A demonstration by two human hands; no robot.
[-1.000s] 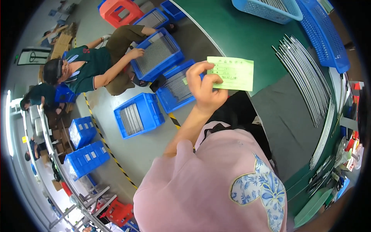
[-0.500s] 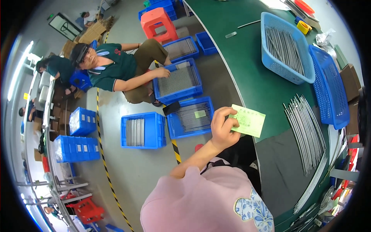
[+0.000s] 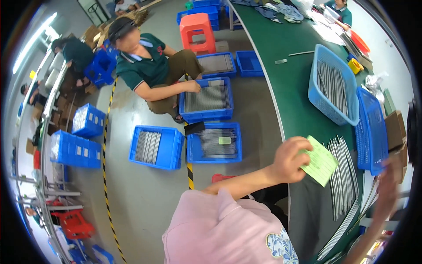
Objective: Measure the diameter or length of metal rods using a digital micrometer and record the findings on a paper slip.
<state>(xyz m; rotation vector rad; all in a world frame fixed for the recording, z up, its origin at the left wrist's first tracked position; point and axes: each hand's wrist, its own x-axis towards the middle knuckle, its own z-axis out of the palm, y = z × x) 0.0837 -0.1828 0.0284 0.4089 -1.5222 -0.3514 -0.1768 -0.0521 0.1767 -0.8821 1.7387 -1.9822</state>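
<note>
Over the green table point(image 3: 285, 79), left hand point(image 3: 288, 159) grip clamped on green slip point(image 3: 321, 160), long axis slanting down-right.

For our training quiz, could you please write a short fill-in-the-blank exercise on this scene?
1. The left hand holds a slip of paper coloured ____.
2. The metal rods lie on a ____ table.
3. The seated co-worker touches a crate coloured ____.

Missing words: green; green; blue.
</note>
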